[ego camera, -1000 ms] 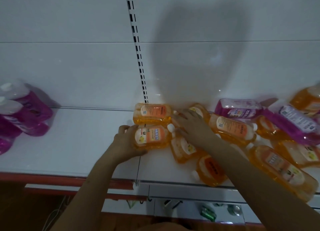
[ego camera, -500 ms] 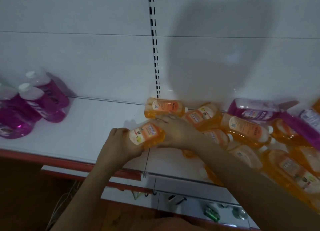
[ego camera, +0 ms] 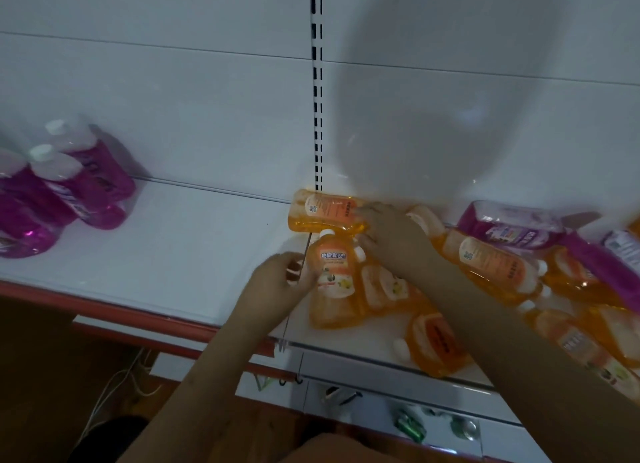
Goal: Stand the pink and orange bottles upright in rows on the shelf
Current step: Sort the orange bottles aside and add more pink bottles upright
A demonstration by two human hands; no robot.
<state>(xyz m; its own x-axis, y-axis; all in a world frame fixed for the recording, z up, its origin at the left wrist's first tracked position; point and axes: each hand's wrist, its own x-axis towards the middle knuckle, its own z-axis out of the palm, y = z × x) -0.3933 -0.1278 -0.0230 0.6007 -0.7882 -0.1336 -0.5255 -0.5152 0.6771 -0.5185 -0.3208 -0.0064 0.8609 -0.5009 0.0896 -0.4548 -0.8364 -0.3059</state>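
We see the orange bottle [ego camera: 334,266] mid-frame, now turned cap-up, gripped by left hand [ego camera: 282,282]; right hand [ego camera: 389,235] holds its upper side.

My white shelf [ego camera: 180,254] carries upright pink bottles [ego camera: 86,182] at its left end, and to my right a jumble of orange bottles [ego camera: 491,265] and pink ones [ego camera: 512,225] lying flat.

Both forearms are bare, with no sleeves, watch or bracelet showing. The left hand [ego camera: 282,282] and right hand [ego camera: 393,235] are ungloved and ringless.
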